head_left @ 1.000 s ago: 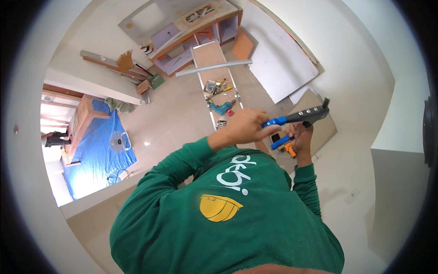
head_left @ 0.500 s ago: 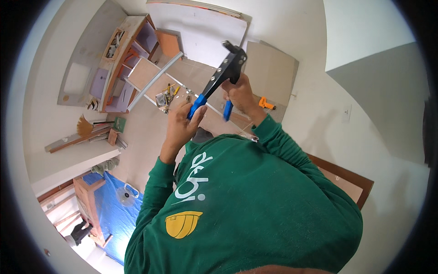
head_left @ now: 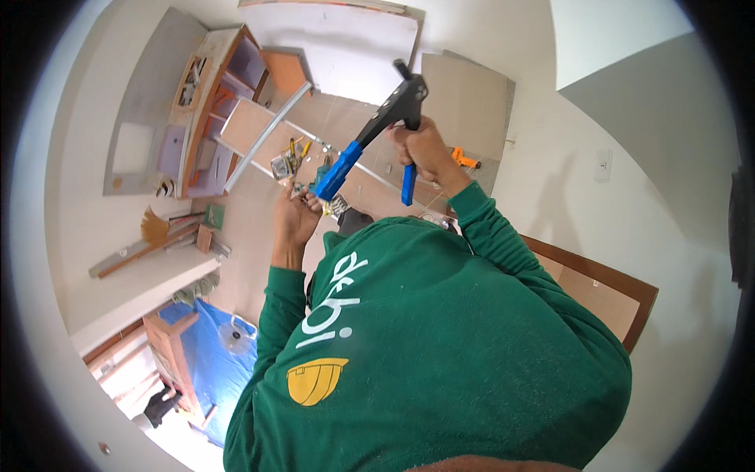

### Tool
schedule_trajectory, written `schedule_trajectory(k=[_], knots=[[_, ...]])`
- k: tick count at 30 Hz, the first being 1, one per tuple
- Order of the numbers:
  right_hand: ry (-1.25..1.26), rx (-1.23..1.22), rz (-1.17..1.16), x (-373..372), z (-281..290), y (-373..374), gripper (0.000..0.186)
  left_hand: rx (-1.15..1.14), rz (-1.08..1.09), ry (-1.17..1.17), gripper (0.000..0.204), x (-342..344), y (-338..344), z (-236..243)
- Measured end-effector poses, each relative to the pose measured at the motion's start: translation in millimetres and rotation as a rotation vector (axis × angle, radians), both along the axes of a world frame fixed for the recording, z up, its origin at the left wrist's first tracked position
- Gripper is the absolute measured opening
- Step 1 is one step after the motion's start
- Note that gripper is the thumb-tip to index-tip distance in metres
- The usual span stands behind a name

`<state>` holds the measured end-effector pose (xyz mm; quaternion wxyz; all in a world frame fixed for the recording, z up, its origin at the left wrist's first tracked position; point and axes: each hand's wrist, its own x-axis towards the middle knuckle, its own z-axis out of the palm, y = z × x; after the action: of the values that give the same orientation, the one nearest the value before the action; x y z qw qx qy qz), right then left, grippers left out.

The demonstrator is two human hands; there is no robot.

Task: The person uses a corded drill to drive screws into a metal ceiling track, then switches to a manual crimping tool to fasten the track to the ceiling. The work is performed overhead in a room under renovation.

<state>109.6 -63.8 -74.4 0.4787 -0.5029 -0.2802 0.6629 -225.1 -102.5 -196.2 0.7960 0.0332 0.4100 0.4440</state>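
One blue-handled tool (head_left: 385,119) over flr (head_left: 250,236), cabinet (head_left: 206,118) & tarp (head_left: 211,360) on L.

Wears a big green top (head_left: 464,330), soft and a bit wrinkly. Has a bare left hand (head_left: 297,216) and a bare right hand (head_left: 427,152). Has long green sleeves (head_left: 507,232) with snug cuffs (head_left: 472,199) just behind each hand's grip. Shows round white letters (head_left: 329,311) farther back from the grip. Shows a yellow hard hat picture (head_left: 317,382) with dark lines, even farther back.
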Motion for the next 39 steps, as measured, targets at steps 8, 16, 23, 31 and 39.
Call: schedule_trajectory(k=[8, 16, 23, 31, 39], knots=[[0.118, -0.033, -0.005, 28, -13, -12, 0.021, 0.094, 0.114, -0.100, 0.037, 37, 15, 51], [0.152, -0.009, -0.010, 37, -11, -20, 0.020, 0.279, 0.034, -0.326, 0.029, 52, 25, 43], [0.162, -0.040, 0.036, 40, -11, -28, 0.015, 0.236, 0.097, -0.346, 0.026, 82, 30, 58], [0.123, -0.057, 0.053, 29, -4, -30, 0.009, 0.340, 0.085, -0.284, 0.026, 92, 61, 85], [0.014, -0.020, 0.206, 12, 10, -29, 0.009, 0.637, 0.083, -0.057, 0.021, 128, 94, 148]])
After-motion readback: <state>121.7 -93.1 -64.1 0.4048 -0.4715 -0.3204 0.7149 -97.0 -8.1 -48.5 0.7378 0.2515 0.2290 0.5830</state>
